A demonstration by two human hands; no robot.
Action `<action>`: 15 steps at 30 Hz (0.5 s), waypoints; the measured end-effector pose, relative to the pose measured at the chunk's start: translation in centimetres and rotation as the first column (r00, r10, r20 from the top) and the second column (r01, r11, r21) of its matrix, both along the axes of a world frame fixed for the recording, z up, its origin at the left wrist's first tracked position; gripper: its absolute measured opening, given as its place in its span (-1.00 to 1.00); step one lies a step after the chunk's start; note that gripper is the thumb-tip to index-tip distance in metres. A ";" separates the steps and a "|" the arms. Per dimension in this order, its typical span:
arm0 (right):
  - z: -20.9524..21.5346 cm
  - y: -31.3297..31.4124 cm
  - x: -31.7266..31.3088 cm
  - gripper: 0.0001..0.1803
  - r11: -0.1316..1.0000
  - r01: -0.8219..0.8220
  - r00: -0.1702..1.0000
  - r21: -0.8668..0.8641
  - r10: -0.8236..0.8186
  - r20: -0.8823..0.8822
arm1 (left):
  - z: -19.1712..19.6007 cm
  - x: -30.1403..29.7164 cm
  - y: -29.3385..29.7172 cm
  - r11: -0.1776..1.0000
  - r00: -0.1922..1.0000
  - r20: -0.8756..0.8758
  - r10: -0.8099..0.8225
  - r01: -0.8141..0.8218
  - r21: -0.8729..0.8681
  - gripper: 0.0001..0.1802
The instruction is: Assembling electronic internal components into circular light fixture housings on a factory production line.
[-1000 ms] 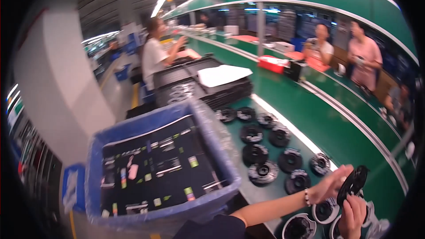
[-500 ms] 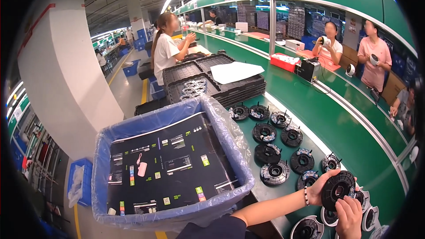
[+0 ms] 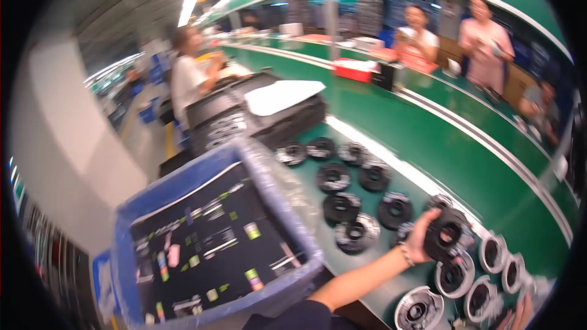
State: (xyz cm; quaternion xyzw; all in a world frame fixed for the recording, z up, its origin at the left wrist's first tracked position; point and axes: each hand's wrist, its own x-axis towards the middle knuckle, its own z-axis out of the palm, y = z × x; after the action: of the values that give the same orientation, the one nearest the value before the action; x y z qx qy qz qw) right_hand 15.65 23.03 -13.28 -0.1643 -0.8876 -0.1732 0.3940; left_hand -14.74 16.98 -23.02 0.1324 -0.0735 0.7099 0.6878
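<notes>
My left hand (image 3: 419,239) grips a round black plastic base (image 3: 436,241) by its edge, the part tilted above the bench, with a hole in its middle. Low at the right, my right hand (image 3: 521,314) is partly cut off and smeared by motion; its fingers cannot be read. It is near a clear plastic bag (image 3: 541,288) and several white round housings (image 3: 417,310) with black centres. Beyond my left hand, more black round bases (image 3: 341,208) lie in loose rows on the bench, some with wires or small parts on them.
A blue bin (image 3: 310,256) lined with clear plastic, holding a dark printed sheet, stands at the left. Behind it are stacked black trays (image 3: 287,119) with a white sheet (image 3: 284,96) on top. The green conveyor (image 3: 379,128) runs along the bench; several people work around it.
The view has swung right. My right hand has left the black base and moved down and right, toward the white housings. My left hand still holds the base.
</notes>
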 end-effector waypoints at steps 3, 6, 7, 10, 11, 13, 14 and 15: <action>-3.7 2.8 8.1 -0.71 0.900 0.415 0.909 -0.134 -0.416 0.022 | 2.6 -0.2 0.6 0.999 0.996 -0.089 0.032 -0.029 0.034 -0.33; -2.5 1.3 8.9 -0.69 0.818 0.567 0.812 -0.093 -0.575 -0.099 | 2.5 1.5 2.6 0.996 0.984 -0.162 0.080 -0.084 -0.022 -0.29; -2.0 1.6 8.4 -0.70 0.798 0.597 0.784 -0.083 -0.602 -0.148 | 1.6 1.0 2.8 0.986 0.971 -0.177 0.161 -0.165 -0.011 -0.26; -1.9 2.0 10.3 -0.67 0.763 0.643 0.730 -0.063 -0.636 -0.249 | 0.8 0.3 1.8 0.986 0.930 -0.330 0.164 -0.162 0.034 -0.21; -1.9 1.9 11.4 -0.69 0.719 0.694 0.683 -0.045 -0.677 -0.276 | 0.4 0.1 1.6 0.985 0.921 -0.353 0.168 -0.174 0.014 -0.23; -2.0 2.2 13.6 -0.74 0.668 0.744 0.613 -0.030 -0.700 -0.366 | -0.2 -0.3 0.9 0.979 0.906 -0.381 0.182 -0.205 -0.018 -0.25; -2.2 2.3 15.0 -0.77 0.644 0.763 0.574 -0.055 -0.713 -0.403 | -0.4 -0.6 0.5 0.997 0.958 -0.277 0.074 -0.063 0.050 -0.31; -2.6 1.6 16.9 -0.81 0.598 0.797 0.523 -0.077 -0.749 -0.407 | -1.6 -0.3 1.2 0.999 0.963 -0.266 0.035 -0.023 0.046 -0.30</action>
State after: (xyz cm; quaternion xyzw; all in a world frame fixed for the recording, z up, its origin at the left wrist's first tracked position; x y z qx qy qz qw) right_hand 32.56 24.61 -15.91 -0.5489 -0.6094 -0.3454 0.4562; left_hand -15.04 18.21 -24.59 0.2422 0.0067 0.6940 0.6780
